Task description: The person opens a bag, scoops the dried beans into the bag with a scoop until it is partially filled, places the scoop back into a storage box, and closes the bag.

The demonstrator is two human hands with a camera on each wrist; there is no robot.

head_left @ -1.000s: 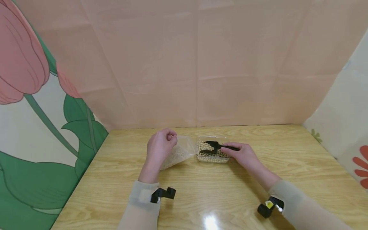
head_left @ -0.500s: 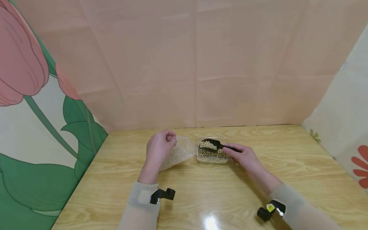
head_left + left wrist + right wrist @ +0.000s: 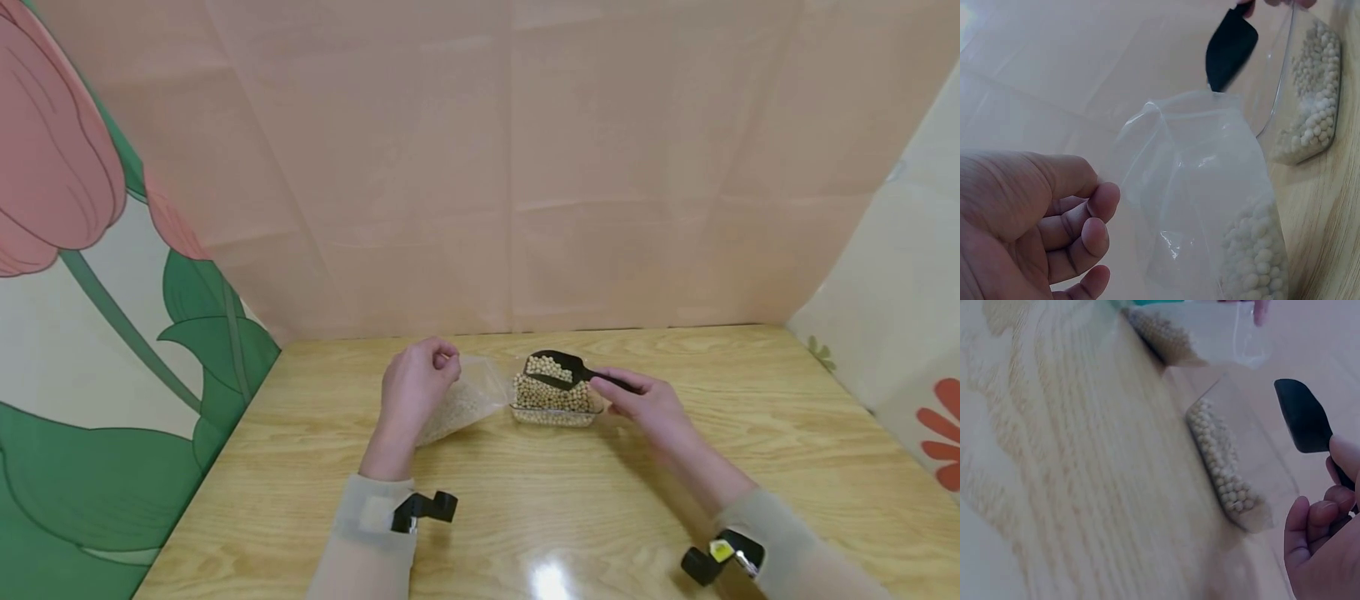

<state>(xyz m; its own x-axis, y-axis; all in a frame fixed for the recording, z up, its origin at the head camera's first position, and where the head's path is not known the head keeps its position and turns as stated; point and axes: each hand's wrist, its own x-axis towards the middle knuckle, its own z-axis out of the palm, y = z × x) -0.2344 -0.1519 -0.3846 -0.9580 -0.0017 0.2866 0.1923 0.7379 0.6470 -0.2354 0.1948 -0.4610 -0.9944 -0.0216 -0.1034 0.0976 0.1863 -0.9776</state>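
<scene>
In the head view my right hand (image 3: 651, 410) grips the handle of a black scoop (image 3: 579, 367). The scoop carries pale round beans (image 3: 549, 367) and is level above a clear rectangular container (image 3: 557, 419), which holds more of the same beans. My left hand (image 3: 417, 377) pinches the edge of a clear plastic bag (image 3: 1191, 162) between thumb and forefinger. Beans fill the lower part of the bag, and its mouth faces the container. From the right wrist, the scoop (image 3: 1304, 415) shows raised above the container's rim.
The bag and container stand close together on a wood-grain table (image 3: 480, 517). A pink cloth backdrop (image 3: 517, 183) rises behind the table's far edge. Flower-patterned panels flank it, and both forearms carry black wrist mounts.
My right hand has lifted the scoop up out of the beans, with a load in it, and drawn slightly right. The left hand and bag have stayed put.
</scene>
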